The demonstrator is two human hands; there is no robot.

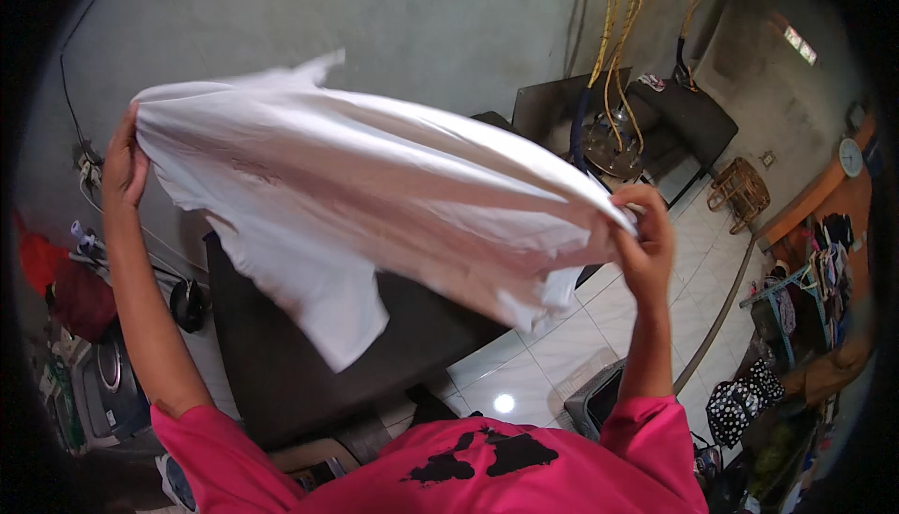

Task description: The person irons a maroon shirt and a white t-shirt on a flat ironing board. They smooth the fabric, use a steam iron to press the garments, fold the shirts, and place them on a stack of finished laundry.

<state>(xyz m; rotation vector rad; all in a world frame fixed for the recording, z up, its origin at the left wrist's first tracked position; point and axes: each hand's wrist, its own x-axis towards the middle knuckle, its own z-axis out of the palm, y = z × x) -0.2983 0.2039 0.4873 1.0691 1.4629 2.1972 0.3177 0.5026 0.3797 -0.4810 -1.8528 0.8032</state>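
A plain white shirt (375, 196) is held spread out in the air, its upper edge pulled between the left hand (126, 166) and the right hand (646, 244). It is slanted downward toward the right, above a dark flat surface (281, 364). Long creases are run along the cloth, a sleeve-like flap (337, 322) is hung below, and parts are blurred. A faint darker marking (256, 174) is seen near the left.
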